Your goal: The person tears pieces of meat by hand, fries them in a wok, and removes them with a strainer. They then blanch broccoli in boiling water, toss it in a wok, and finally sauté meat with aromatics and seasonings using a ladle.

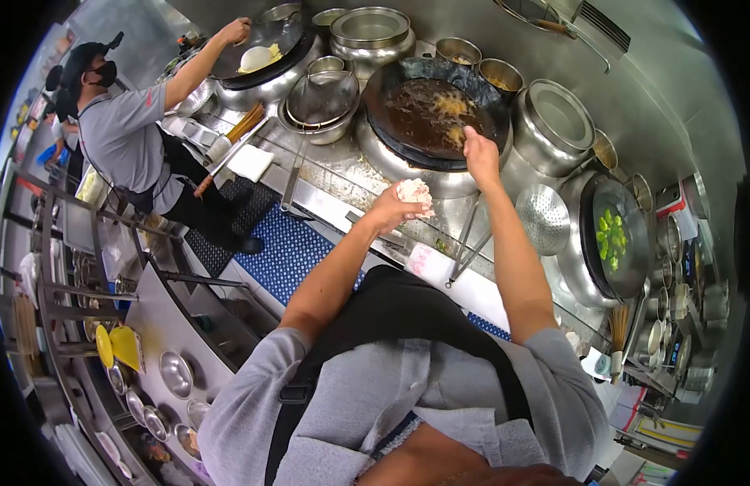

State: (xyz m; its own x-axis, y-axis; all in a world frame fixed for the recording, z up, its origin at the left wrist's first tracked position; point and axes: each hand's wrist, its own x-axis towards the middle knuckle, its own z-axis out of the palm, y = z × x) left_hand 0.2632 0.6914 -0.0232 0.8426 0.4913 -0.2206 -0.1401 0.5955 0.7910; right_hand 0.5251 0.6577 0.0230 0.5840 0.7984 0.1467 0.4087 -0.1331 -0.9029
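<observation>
My left hand (pixel 383 212) is cupped round a clump of pale, coated food pieces (pixel 415 197), held in front of the stove. At the near right edge of a large black wok (pixel 383 134), my right hand (pixel 481 156) hangs with its fingers pinched together; what they hold, if anything, is hidden. Dark, bubbling oil (pixel 419 101) fills the wok. Golden pieces (pixel 453 107) float in its right part, just beyond my right fingertips.
Left of the wok, a wire strainer (pixel 320 99) rests on a pot. A perforated ladle (pixel 542 219) lies to the right, beside a second wok with green vegetables (pixel 611 239). A co-worker (pixel 128 138) stands at another wok (pixel 265 49) on the left.
</observation>
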